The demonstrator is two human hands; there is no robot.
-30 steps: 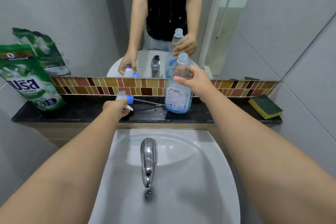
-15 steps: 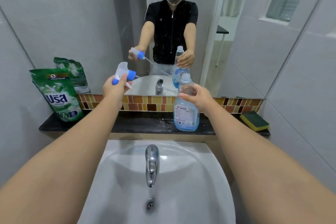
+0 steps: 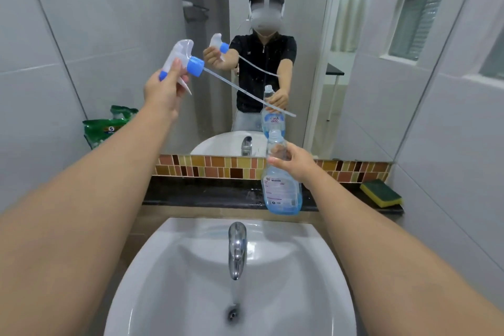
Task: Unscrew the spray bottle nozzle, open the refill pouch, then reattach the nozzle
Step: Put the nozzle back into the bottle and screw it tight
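Two hands: both clenched.
Left hand (image 3: pixel 163 90): held spray nozzle (image 3: pixel 183 60) aloft, dip tube (image 3: pixel 245 94) trailing.
Right hand (image 3: pixel 296 162): gripped spray bottle (image 3: pixel 281 194) neck on desk (image 3: pixel 204 195).

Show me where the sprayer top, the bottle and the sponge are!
sprayer top (image 3: pixel 195 66): head view, on its blue screw collar.
bottle (image 3: pixel 282 194): head view, on its lower body with the blue liquid.
sponge (image 3: pixel 381 191): head view, on its green top side.
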